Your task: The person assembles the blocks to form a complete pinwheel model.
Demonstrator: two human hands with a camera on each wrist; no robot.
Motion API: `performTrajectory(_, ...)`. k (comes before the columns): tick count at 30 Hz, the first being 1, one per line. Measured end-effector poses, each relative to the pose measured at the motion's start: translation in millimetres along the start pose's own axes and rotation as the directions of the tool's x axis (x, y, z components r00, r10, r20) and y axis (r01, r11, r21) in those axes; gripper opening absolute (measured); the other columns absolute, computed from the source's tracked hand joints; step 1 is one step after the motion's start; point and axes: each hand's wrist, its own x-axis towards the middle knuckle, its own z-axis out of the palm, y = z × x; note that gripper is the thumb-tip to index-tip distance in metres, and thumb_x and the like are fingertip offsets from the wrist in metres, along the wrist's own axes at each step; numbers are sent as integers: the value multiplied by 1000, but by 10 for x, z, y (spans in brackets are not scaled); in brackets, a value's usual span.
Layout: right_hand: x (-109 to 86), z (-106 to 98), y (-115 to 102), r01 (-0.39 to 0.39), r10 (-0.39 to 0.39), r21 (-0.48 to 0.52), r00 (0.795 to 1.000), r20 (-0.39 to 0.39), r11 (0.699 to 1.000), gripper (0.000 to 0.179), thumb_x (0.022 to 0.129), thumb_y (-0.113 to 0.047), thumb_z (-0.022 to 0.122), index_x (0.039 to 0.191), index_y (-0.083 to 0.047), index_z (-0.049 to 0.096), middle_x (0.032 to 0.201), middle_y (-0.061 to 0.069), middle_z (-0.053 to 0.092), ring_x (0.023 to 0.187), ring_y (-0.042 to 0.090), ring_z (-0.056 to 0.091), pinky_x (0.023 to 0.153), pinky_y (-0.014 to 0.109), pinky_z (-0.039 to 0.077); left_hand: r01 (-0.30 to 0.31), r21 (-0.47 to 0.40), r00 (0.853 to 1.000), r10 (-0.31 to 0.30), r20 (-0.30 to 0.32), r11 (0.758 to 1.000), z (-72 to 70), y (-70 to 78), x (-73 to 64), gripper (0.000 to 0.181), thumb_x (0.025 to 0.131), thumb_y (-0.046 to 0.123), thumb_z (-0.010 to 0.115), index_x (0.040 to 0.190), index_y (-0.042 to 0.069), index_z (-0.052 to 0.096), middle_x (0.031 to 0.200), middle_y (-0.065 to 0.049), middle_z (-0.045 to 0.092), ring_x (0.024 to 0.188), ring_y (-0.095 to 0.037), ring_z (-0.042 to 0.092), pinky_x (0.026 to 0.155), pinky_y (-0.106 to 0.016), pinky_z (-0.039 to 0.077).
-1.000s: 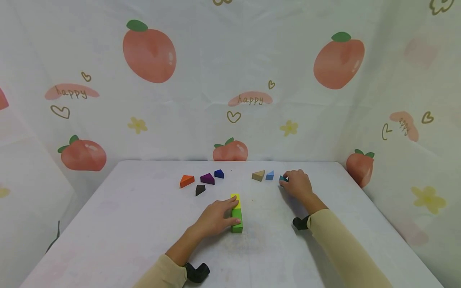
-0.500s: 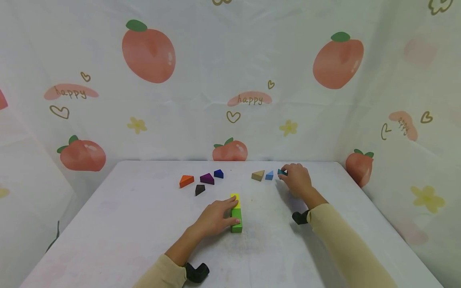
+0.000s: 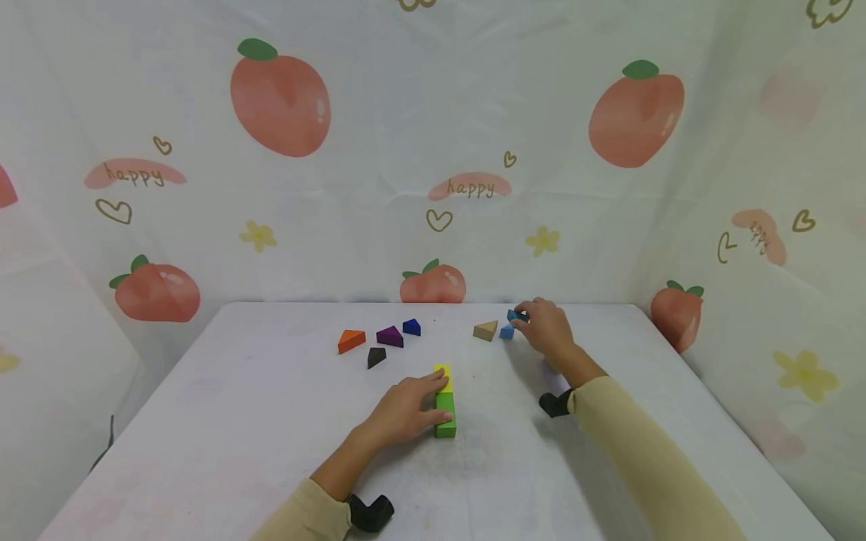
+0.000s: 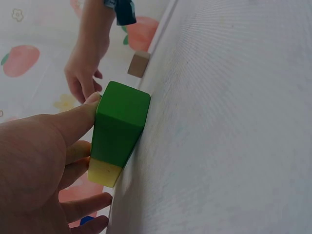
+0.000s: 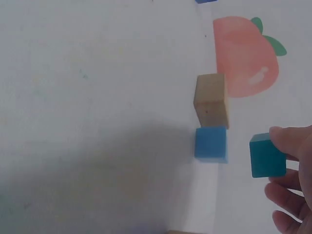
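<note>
My left hand point(image 3: 406, 409) rests on a line of two blocks near the middle of the table. Its thumb touches the green block point(image 4: 122, 112), and its extended index finger lies over the yellow block point(image 3: 443, 379), which stands end to end with the green one. Farther back on the right, my right hand point(image 3: 546, 330) pinches a teal block point(image 5: 267, 156) between thumb and fingers. The teal block is held up off the table, close over a light blue block point(image 5: 211, 144). Beside that sits a wood-coloured block point(image 5: 211, 100) with a pointed outline in the head view.
Back left on the white table point(image 3: 271, 436) lie an orange block point(image 3: 351, 340), a purple block point(image 3: 389, 336), a dark blue block point(image 3: 411, 327) and a black block point(image 3: 376, 357). A patterned cloth point(image 3: 379, 150) hangs along the table's far edge.
My right hand has lifted the teal block and carried it left and farther back, from right of the light blue block to just behind it. The left hand stays on the green and yellow blocks.
</note>
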Motion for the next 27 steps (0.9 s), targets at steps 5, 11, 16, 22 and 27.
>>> performTrajectory(5, 19, 8, -85, 5, -6, 73, 1000, 15, 997, 32, 92, -23, 69, 117, -3, 68, 96, 12, 59, 82, 27, 56, 74, 42, 48, 9, -1, 1000, -9, 3, 1000, -5, 12, 3, 66, 89, 45, 67, 146, 20, 46, 152, 3, 40, 136, -28, 39, 106, -51, 36)
performTrajectory(11, 35, 33, -192, 41, -45, 161, 999, 20, 986, 30, 92, -18, 68, 117, -2, 67, 97, 12, 58, 84, 25, 56, 71, 38, 51, 17, 2, 1000, -17, 4, 1000, -5, 12, 8, 66, 89, 45, 67, 147, 20, 46, 152, 3, 39, 137, -27, 38, 107, -50, 36)
performTrajectory(16, 29, 40, -298, 55, -63, 189, 997, 38, 981, 30, 92, -15, 69, 118, -1, 66, 103, 13, 58, 92, 27, 59, 78, 39, 53, 14, 2, 1000, -14, 4, 1000, -2, 4, 2, 66, 89, 45, 67, 147, 20, 46, 152, 3, 39, 136, -28, 39, 107, -50, 36)
performTrajectory(22, 18, 82, -388, 84, -92, 180, 995, 36, 980, 29, 90, -13, 70, 117, -1, 66, 104, 13, 58, 94, 27, 59, 83, 40, 52, 20, -2, 1000, -20, 8, 1000, -4, 14, -5, 67, 89, 45, 68, 147, 21, 46, 152, 3, 39, 137, -28, 38, 107, -50, 36)
performTrajectory(27, 16, 141, -452, 88, -98, 198, 994, 42, 976, 28, 90, -12, 70, 116, -1, 66, 105, 12, 58, 96, 29, 59, 85, 40, 52, 15, -4, 1000, -15, 8, 1000, -6, 13, -1, 67, 88, 45, 69, 146, 20, 46, 152, 3, 40, 136, -28, 39, 106, -51, 36)
